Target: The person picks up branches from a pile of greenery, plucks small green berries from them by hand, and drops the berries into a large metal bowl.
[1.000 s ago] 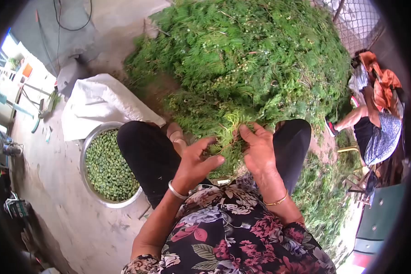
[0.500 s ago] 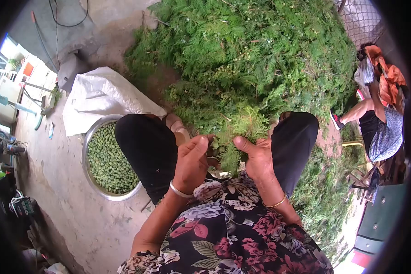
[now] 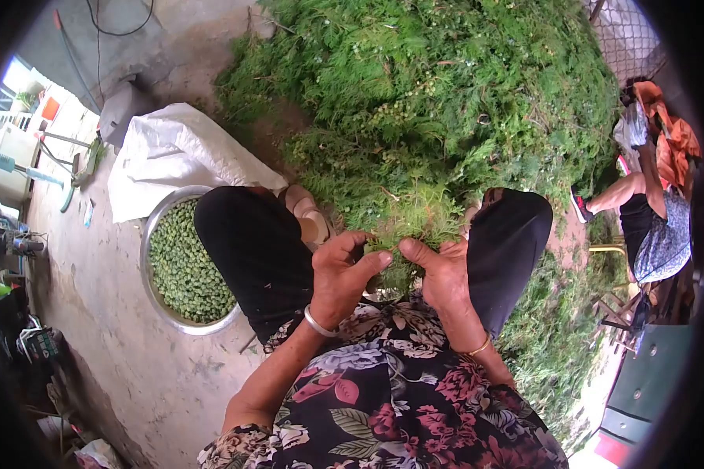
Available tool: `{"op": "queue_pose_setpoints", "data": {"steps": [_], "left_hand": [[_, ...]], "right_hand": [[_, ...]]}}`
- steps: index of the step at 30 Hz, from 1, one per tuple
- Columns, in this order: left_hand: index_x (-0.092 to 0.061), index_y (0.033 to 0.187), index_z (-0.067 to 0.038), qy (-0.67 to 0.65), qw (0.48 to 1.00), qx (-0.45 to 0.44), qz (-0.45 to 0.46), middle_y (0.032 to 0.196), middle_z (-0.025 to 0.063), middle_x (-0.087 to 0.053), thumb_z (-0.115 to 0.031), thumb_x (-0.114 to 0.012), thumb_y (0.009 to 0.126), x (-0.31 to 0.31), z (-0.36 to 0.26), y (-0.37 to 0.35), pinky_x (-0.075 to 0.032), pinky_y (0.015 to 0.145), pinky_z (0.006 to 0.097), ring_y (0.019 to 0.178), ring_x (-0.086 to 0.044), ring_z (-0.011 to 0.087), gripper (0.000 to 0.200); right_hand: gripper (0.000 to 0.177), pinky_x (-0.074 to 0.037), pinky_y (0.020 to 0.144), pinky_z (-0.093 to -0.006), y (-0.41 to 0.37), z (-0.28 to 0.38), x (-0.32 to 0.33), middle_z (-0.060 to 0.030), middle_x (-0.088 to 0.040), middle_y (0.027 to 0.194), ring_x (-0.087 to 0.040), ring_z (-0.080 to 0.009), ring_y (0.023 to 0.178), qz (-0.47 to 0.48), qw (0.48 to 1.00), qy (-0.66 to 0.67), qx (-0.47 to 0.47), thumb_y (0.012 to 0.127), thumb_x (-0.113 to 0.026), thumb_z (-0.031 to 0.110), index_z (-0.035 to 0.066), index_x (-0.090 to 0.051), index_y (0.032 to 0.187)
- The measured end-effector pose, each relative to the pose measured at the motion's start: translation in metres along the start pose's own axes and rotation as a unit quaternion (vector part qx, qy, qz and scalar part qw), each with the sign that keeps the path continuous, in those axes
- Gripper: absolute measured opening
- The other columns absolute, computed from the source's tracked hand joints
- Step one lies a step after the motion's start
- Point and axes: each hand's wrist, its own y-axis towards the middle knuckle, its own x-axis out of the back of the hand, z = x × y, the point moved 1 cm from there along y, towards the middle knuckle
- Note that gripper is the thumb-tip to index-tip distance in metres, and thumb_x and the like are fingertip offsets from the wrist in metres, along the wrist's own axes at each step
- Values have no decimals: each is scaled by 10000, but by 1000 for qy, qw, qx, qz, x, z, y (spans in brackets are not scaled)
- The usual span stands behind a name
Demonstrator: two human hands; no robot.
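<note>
Sprig (image 3: pixel 423 218) of green leaves is to the right of the basin (image 3: pixel 201 328), well apart from it, raised between the two hands. The right hand (image 3: pixel 446 275) is the farther one from the basin. Its thumb lies against the near part of the sprig and its fingers curl in beside it, gripping it. The back of this hand faces up, and the forearm slants forward and inward, toward the basin's side, with a gold bangle (image 3: pixel 479 345) at the wrist.

The left hand (image 3: pixel 336 275) is between the basin and the sprig. Its thumb points across, the tip near the other thumb, and its fingers bend toward the leaves; their ends are partly hidden, so I cannot tell whether they pinch anything. A pale bangle (image 3: pixel 316 324) rings this wrist, and the forearm slants forward, away from the basin's side.

Small green balls (image 3: pixel 188 266) lie inside the basin. Just beyond it is a white sack (image 3: pixel 180 160); farther off, beyond and right, is the pile (image 3: pixel 438 94) of branches.
</note>
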Motion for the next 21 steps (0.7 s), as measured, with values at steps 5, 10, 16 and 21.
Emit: {"op": "queue_pose_setpoints", "data": {"steps": [5,10,16,21], "left_hand": [[-626,944,41,-171,977,123,-38,759,8,-616,-44,-686,778,-5,-20,-7,-446,569,188,658,-556,59,196],[-625,954,48,-318,931,166,-70,758,21,-621,-27,-674,789,-8,-8,-8,-446,552,191,644,-566,70,188],[-618,966,36,-254,950,158,-85,765,29,-625,-4,-667,790,-5,-11,-10,-452,539,197,621,-573,87,187],[-613,968,-4,-333,926,150,-92,737,46,-595,-35,-641,806,6,-14,-13,-403,423,206,565,-543,102,167]], "right_hand": [[291,-530,703,-288,-2,-4,0,-97,-658,898,-621,-147,772,-2,999,38,-3,723,-746,-33,-7,-580,960],[273,-528,692,-275,-3,-10,6,-84,-659,896,-618,-136,766,-8,1000,10,-20,728,-736,-45,-3,-590,955],[285,-522,688,-270,-5,-25,12,-82,-647,886,-602,-132,756,-42,999,-16,-30,723,-748,-30,-5,-570,945],[359,-513,717,-283,13,-26,33,-51,-595,809,-592,-144,725,-146,983,-108,-32,721,-746,-34,48,-457,918]]}}
